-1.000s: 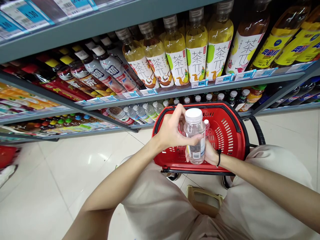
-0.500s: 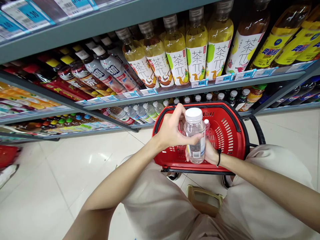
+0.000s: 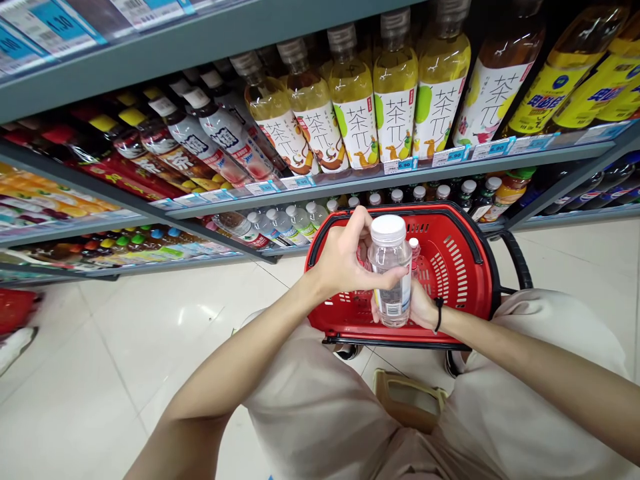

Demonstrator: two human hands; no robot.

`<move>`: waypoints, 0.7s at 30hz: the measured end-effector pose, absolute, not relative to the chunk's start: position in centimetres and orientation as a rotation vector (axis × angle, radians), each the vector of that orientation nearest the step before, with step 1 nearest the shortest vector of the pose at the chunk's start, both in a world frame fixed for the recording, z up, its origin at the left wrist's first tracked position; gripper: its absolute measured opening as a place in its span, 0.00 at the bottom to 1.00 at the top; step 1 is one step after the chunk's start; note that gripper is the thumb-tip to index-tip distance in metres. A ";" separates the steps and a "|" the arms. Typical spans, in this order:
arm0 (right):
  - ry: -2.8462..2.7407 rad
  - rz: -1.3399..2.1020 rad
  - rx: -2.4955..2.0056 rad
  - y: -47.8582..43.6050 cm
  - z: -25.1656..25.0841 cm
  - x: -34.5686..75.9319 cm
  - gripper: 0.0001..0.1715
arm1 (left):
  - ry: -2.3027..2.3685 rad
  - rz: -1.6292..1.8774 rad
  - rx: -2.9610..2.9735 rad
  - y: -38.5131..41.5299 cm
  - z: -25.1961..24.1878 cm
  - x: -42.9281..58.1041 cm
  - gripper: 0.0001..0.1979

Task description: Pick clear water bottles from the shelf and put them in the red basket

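A clear plastic bottle [image 3: 391,267] with a white cap and a barcode on its label is held upright over the red shopping basket [image 3: 463,293]. My left hand [image 3: 345,259] grips its side, with the thumb lying across the front. From behind and below, my right hand [image 3: 423,308], with a black band at the wrist, is wrapped around the lower part; some fingertips show at the bottle's left side. Within the basket, a smaller bottle with a pinkish label [image 3: 415,257] is partly hidden behind the held one.
Tea bottles [image 3: 355,120] line the shelf [image 3: 330,183] ahead, with price tags along its edge. Lower down stand several white-capped bottles [image 3: 295,223]. The basket's black handle [image 3: 517,260] sticks out at right. A beige stool [image 3: 407,387] shows between my legs. Another person's shoe [image 3: 17,347] is at far left.
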State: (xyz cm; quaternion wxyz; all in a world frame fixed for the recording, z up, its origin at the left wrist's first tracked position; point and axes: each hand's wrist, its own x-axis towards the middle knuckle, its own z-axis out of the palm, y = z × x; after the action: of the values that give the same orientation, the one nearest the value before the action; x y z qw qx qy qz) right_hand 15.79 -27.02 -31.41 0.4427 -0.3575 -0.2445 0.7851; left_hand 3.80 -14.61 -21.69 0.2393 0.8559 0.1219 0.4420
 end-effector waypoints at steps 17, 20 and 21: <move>-0.604 1.939 -0.867 -27.1 -31.5 15.8 0.36 | 0.347 1.207 2.368 -14.6 -21.7 3.7 0.32; -0.595 1.934 -0.863 -27.1 -31.4 15.8 0.36 | 0.328 1.203 2.353 -14.5 -21.8 3.8 0.33; -0.600 1.933 -0.857 -27.1 -31.4 15.7 0.36 | 0.314 1.201 2.346 -14.5 -21.8 3.8 0.34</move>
State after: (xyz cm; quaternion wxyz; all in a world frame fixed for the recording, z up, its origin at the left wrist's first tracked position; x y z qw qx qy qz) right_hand 15.74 -27.08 -31.39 0.4547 -0.3473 -0.2431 0.7833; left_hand 3.76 -14.52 -21.77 0.2414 0.8576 0.1150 0.4392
